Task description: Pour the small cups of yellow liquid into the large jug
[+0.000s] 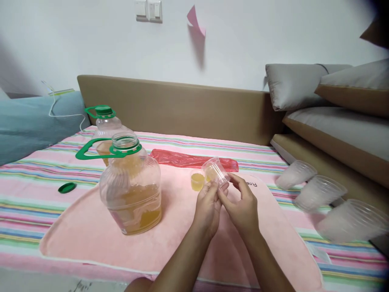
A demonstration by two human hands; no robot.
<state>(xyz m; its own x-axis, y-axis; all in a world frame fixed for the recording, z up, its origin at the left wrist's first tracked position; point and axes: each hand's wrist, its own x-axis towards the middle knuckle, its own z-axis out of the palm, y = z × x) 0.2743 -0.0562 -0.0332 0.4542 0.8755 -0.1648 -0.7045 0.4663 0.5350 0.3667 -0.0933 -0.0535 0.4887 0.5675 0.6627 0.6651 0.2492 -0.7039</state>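
Both of my hands grip a clear plastic cup (215, 169), tilted above the pink mat. My left hand (209, 202) pinches its base from the left, and my right hand (243, 200) has its fingers on the base from the right. Just behind and left of the cup, a small cup of yellow liquid (197, 182) stands on the mat; more yellow shows through the held cup's wall. To the left stands a large clear jug (130, 194), uncapped, with a green handle and amber liquid in its lower part.
A second jug (105, 123) with a green cap stands behind the first. A loose green cap (67, 187) lies left. A red plastic bag (194, 159) stretches behind the cups. Stacked clear cups (320, 192) lie at right beside cushions (340, 121). The pink mat (91, 243) covers striped cloth.
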